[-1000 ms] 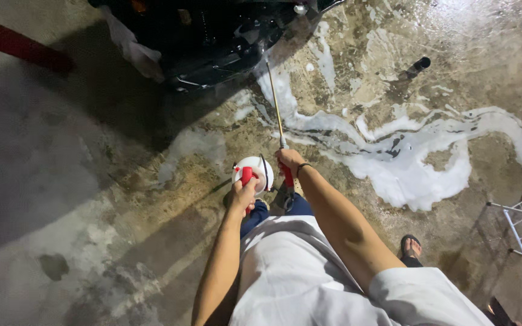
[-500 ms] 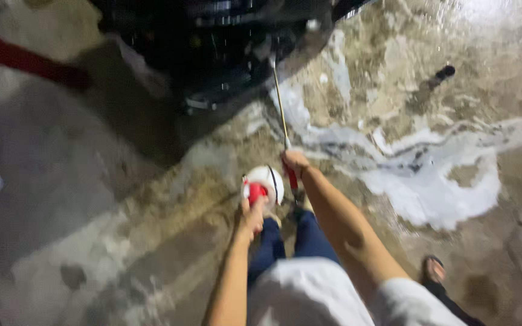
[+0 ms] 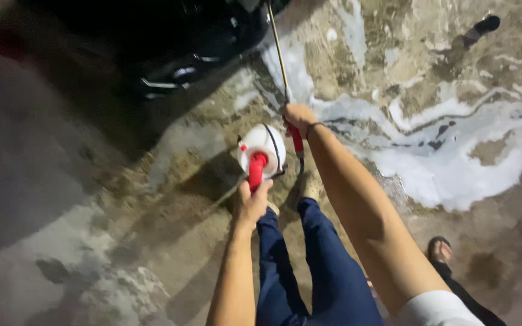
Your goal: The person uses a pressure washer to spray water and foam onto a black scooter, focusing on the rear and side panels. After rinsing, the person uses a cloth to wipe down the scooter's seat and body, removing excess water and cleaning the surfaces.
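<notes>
My left hand [image 3: 250, 204] grips the red handle of a white round sprayer tank [image 3: 265, 148], held out in front of my legs. My right hand [image 3: 297, 115] is closed on the red grip of a thin metal spray wand [image 3: 277, 51], which points up and away toward a dark vehicle [image 3: 170, 54] at the top of the head view. A dark hose runs from the wand grip down beside the tank. My blue trousers show below both arms.
Wet concrete floor with white foam streaks [image 3: 454, 163] spreads at the right. A sandalled foot [image 3: 441, 249] of another person stands at the lower right. A dark small object [image 3: 483, 27] lies at the top right.
The view has tilted and moved closer, so the vehicle and foam sit higher and larger. Both hands keep their hold on the tank handle and wand; the wand points further up.
</notes>
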